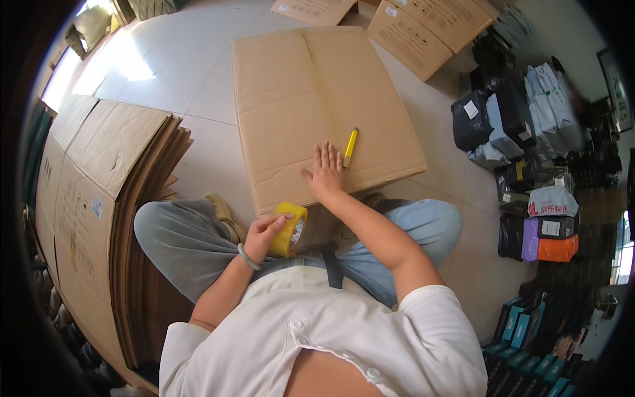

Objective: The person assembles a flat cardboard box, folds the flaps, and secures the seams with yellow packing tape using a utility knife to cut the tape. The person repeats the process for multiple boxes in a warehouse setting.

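A large closed cardboard box (284,126) stands in front of me, with a strip of tape (318,86) running along the seam of its top. My right hand (327,175) lies flat on the box near its front edge, fingers stretched out. Just right of those fingers a yellow utility knife (350,147) rests on the cardboard. In my left hand (266,231) is a roll of yellow packing tape (288,229), held upright at the box's near left corner. The fingers of that hand are closed on the roll's side.
Flattened cardboard boxes (92,192) stand stacked at my left. More cartons (417,40) sit on the tiled floor at the far right. Wrapped parcels (529,119) are piled along the right side, and teal-and-black boxes (519,331) stand at the lower right.
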Demonstrator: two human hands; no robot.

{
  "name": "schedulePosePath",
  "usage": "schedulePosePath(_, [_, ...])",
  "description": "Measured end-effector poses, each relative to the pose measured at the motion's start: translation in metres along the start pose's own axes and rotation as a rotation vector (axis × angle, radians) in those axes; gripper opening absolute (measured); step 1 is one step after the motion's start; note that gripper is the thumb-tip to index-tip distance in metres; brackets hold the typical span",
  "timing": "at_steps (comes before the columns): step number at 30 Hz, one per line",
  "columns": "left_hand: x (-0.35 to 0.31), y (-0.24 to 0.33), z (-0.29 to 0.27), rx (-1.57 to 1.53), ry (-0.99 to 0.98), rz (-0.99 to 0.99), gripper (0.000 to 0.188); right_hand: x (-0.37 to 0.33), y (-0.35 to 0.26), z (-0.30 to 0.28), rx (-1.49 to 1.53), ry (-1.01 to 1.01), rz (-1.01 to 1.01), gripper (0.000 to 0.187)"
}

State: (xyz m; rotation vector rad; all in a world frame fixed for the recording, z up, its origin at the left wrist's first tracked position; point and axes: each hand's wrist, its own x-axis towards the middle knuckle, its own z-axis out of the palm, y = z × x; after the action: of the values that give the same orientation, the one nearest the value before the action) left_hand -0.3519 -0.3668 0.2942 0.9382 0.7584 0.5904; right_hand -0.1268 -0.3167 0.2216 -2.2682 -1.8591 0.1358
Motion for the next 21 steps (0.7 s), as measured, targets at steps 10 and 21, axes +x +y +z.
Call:
schedulePosePath(10, [-0.005,0.008,-0.006,-0.234,0.173,0.085,0.03,-0.099,0.009,0.023,0.575,0.388,0.705,0.089])
schedulePosePath(21, [-0.004,0.001,-0.009,-0.162,0.199,0.09,0.032,-0.016,0.038,0.024,1.121,0.8,1.096,0.094])
